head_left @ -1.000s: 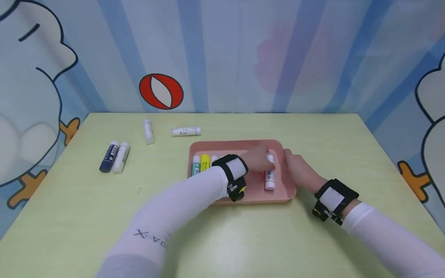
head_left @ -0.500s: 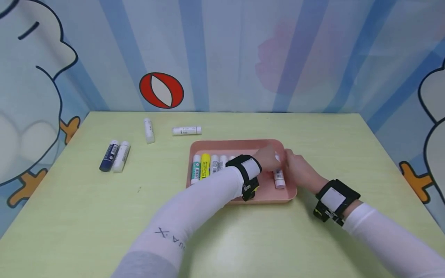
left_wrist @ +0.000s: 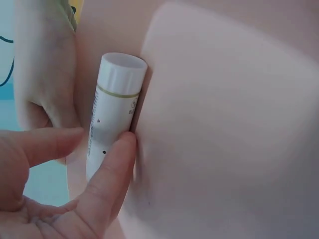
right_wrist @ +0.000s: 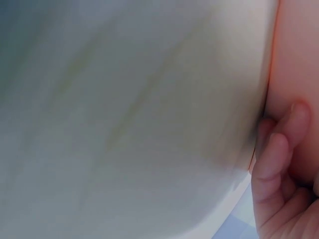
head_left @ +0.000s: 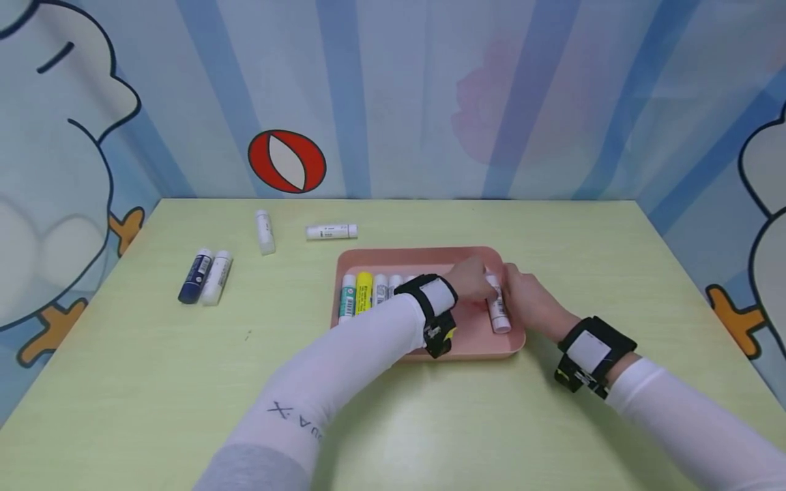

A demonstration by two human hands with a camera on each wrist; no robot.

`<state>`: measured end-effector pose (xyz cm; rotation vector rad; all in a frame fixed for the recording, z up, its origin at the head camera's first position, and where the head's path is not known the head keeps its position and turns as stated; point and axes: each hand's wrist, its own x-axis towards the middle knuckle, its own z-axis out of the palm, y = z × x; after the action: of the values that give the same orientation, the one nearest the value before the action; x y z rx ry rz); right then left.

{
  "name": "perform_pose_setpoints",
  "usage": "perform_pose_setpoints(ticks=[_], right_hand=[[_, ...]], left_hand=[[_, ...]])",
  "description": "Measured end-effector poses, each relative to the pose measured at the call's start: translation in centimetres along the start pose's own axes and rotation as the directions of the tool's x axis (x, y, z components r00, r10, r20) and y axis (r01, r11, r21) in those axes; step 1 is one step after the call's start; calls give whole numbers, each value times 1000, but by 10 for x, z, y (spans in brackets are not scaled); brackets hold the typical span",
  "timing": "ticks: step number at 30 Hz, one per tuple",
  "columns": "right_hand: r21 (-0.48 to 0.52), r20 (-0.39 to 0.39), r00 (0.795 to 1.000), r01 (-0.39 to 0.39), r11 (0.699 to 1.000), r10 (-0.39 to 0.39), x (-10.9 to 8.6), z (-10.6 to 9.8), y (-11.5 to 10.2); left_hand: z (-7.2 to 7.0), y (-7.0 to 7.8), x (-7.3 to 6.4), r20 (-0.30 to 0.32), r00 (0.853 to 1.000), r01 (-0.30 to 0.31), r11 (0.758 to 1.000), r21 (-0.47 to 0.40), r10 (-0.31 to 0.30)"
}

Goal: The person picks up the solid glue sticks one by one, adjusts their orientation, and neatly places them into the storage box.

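Observation:
In the head view my left hand (head_left: 469, 278) reaches into the pink tray (head_left: 424, 256), at a white glue stick (head_left: 499, 315) along its right wall. Up close in the left wrist view, thumb and fingers lie on either side of this white-capped glue stick (left_wrist: 117, 107). My right hand (head_left: 533, 299) holds the tray's right side from outside; its curled fingers (right_wrist: 271, 159) touch the pink wall in the right wrist view. A green glue stick (head_left: 347, 296), a yellow one (head_left: 364, 292) and white ones (head_left: 381, 289) stand side by side at the tray's left, partly hidden by my left arm.
On the table's left lie a dark blue glue stick (head_left: 196, 276) and a white tube (head_left: 217, 277), close together. Farther back are a white tube with a clear end (head_left: 265, 232) and a white glue stick lying sideways (head_left: 331, 232). A printed backdrop (head_left: 405, 102) encloses the table.
My left hand has moved right, and the white glue stick has gone with it toward the tray's right wall, now slightly slanted. My right hand has stayed at the tray's side.

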<state>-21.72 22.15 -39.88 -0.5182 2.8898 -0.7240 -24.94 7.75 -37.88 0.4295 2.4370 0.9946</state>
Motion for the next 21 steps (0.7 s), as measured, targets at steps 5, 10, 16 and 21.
perform_pose_setpoints(ticks=[5, 10, 16, 21], right_hand=[[0, 6, 1000, -16, 1000, 16, 0, 0, -1], [12, 37, 997, -63, 998, 63, 0, 0, 0], [27, 43, 997, -67, 997, 66, 0, 0, 0], [26, 43, 996, -78, 997, 76, 1, 0, 0]], left_hand=[[-3, -3, -7, 32, 999, 17, 1000, -15, -17], [-13, -8, -23, 97, 995, 29, 994, -110, -19], [-24, -2, -47, 63, 997, -26, 975, -220, 41], [-37, 3, -71, 48, 990, -113, 958, -262, 130]])
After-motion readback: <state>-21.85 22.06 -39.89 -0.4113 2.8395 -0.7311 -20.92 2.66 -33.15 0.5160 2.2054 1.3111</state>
